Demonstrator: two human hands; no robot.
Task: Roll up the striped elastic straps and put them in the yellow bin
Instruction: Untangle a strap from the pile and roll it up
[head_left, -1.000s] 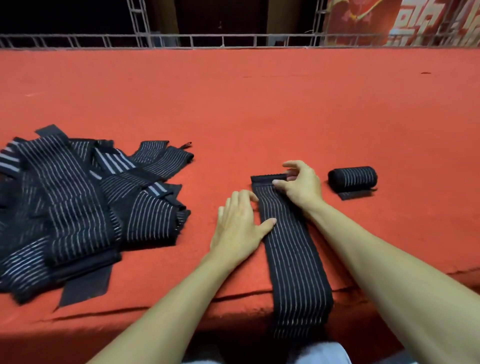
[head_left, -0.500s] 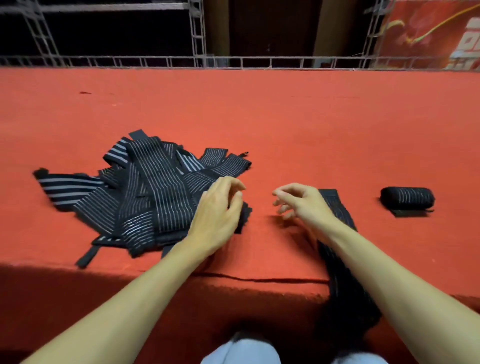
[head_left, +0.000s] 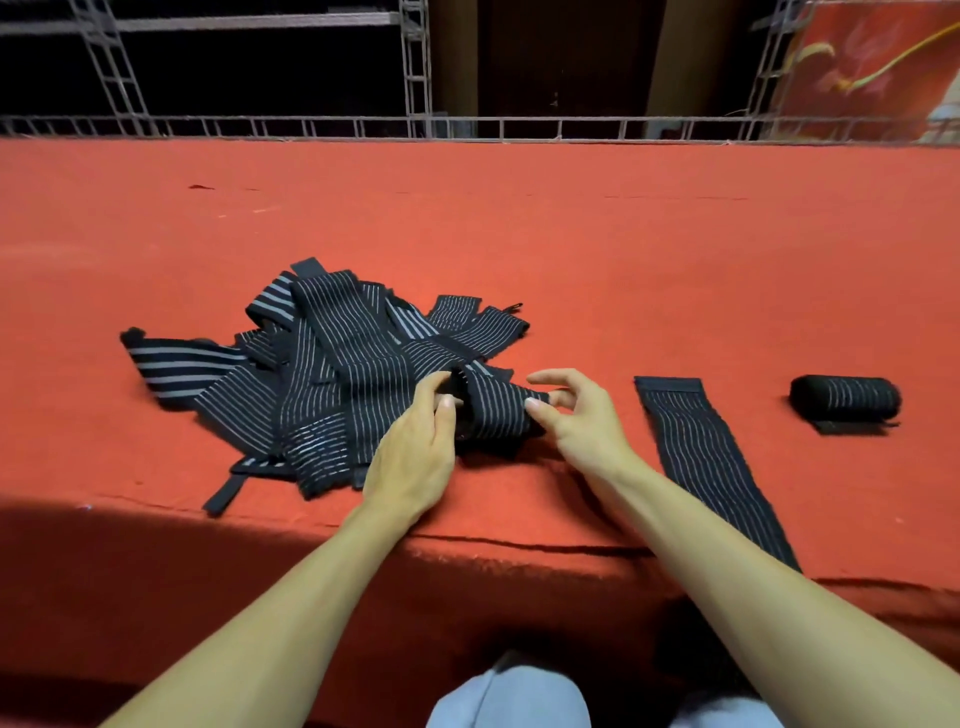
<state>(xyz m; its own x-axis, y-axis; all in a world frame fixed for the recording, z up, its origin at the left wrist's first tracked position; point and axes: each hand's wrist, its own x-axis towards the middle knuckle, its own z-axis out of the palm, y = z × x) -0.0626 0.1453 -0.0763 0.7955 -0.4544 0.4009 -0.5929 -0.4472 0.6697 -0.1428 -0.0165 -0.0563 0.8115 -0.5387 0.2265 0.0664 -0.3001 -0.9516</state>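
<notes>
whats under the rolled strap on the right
A flat black tail pokes out from under the roll, lying on the red cloth. How far it runs beneath is hidden.

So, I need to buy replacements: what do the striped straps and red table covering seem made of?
The striped straps: apparently woven elastic fabric, matte black with pale lengthwise stripes; they drape, crease and roll tight, as the rolled one shows. Red covering: likely felt or low-pile carpet, matte, with a fuzzy front edge.

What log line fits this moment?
left hand: grips pile strap | right hand: at pile strap, grip unclear | flat strap, rolled strap: untouched
</notes>
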